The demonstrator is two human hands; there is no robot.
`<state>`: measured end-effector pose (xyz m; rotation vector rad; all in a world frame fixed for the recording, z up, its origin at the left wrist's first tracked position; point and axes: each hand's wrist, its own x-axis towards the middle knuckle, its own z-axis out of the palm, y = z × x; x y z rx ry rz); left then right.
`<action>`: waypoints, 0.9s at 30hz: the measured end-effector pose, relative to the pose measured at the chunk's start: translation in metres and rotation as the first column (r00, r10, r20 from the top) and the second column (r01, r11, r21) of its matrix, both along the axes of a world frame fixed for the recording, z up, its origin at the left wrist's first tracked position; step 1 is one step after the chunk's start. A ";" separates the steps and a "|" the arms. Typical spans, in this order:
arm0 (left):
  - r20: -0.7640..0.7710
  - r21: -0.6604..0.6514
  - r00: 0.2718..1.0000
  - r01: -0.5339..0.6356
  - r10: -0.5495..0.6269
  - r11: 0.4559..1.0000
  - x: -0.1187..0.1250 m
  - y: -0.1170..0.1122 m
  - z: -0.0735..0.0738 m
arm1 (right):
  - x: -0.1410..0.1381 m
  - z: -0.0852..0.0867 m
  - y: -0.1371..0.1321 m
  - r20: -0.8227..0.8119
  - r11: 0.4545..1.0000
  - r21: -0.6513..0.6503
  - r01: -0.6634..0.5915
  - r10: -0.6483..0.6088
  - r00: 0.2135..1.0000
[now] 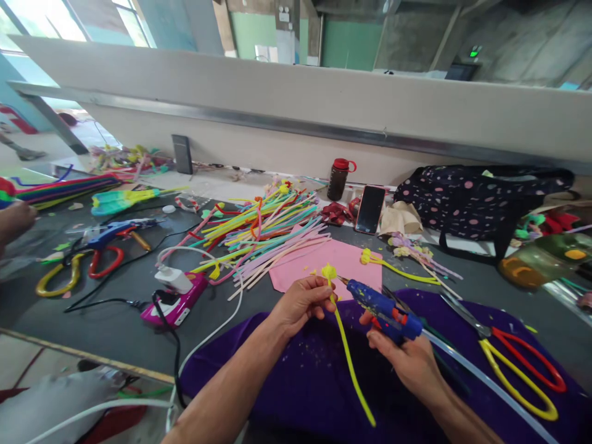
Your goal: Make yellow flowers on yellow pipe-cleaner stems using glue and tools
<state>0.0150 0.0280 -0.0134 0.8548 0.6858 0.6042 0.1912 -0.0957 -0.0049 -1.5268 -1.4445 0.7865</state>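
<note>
My left hand (pixel 303 302) pinches a yellow pipe cleaner (pixel 349 351) just below the small yellow flower head (pixel 328 271) at its top. The stem hangs down past my fingers over a dark purple cloth (pixel 296 382). In my right hand (pixel 402 351) is a blue glue gun (pixel 377 301), its nozzle pointing left at the flower head, very close to it. Whether the tip touches is hard to see. A long clear glue stick (pixel 481 370) runs out of the gun's back. Under and behind the flower lies a pink sheet (pixel 300 265).
Bundled coloured pipe cleaners (pixel 268 228) lie behind my left hand. Scissors (pixel 522 364) rest at right. A magenta power strip (pixel 178 305) with cables and a second glue gun (pixel 111 234) are at left. A phone (pixel 370 209), bottle (pixel 339 179) and bag (pixel 462 203) stand behind. Another person's hand (pixel 16 222) shows far left.
</note>
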 end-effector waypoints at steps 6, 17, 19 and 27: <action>-0.032 0.012 0.999 0.005 -0.005 1.000 0.001 -0.001 0.000 | -0.001 -0.004 0.002 -0.048 1.000 0.027 -0.002 0.003 0.999; -0.043 0.064 0.999 0.004 -0.001 0.998 0.002 -0.003 -0.002 | -0.003 -0.013 -0.004 -0.067 1.000 0.023 -0.011 0.012 0.998; -0.060 0.074 0.998 0.002 0.003 0.997 0.002 -0.003 -0.001 | -0.004 -0.015 -0.005 -0.062 1.000 0.014 -0.009 0.010 0.998; -0.054 0.111 0.998 -0.001 0.007 0.994 0.003 -0.004 -0.002 | -0.005 -0.016 -0.003 -0.020 1.000 -0.017 -0.014 0.014 1.000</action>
